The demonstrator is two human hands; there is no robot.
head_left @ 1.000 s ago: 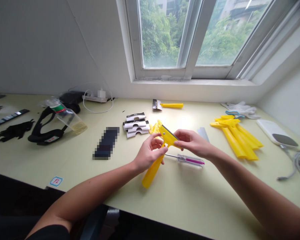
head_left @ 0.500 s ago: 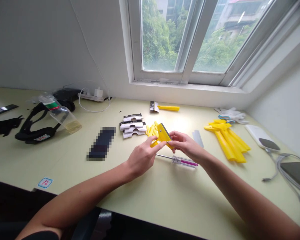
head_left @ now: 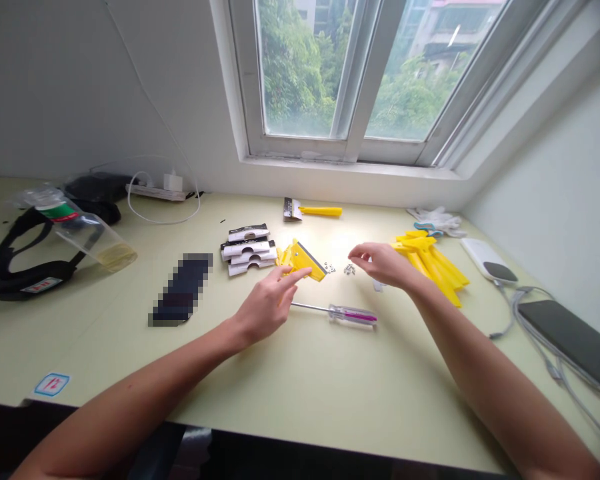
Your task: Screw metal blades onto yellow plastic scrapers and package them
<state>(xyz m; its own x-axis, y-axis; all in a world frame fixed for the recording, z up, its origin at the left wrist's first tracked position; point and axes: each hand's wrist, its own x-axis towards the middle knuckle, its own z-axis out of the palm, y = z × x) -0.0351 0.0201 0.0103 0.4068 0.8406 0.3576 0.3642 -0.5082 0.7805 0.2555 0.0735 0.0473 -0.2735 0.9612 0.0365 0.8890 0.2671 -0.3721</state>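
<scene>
My left hand (head_left: 265, 303) is closed on a yellow plastic scraper head (head_left: 307, 259) with a dark blade strip along one edge. Its index finger lies over the yellow face. To the right, my right hand (head_left: 383, 263) hovers just beyond a small heap of screws (head_left: 349, 269), thumb and fingertips pinched together; whatever they hold is too small to make out. Small metal nuts (head_left: 330, 267) lie between the scraper head and the screws. Below both hands rests a screwdriver (head_left: 353, 315) with a clear and purple handle. Part of a pale flat piece (head_left: 379, 285) shows beneath my right hand.
Yellow handles (head_left: 440, 270) are piled at right, near white gloves (head_left: 437, 220) and cabled devices (head_left: 487, 260). White-and-black packages (head_left: 250, 250) are stacked left of centre. A packaged scraper (head_left: 320, 211) lies behind. Further left are a blurred-out dark object (head_left: 183, 290) and a tilted bottle (head_left: 87, 230).
My right hand has let go of the scraper head and moved right to the screws. My left hand keeps the scraper head, now lower and turned. The camera view has shifted right.
</scene>
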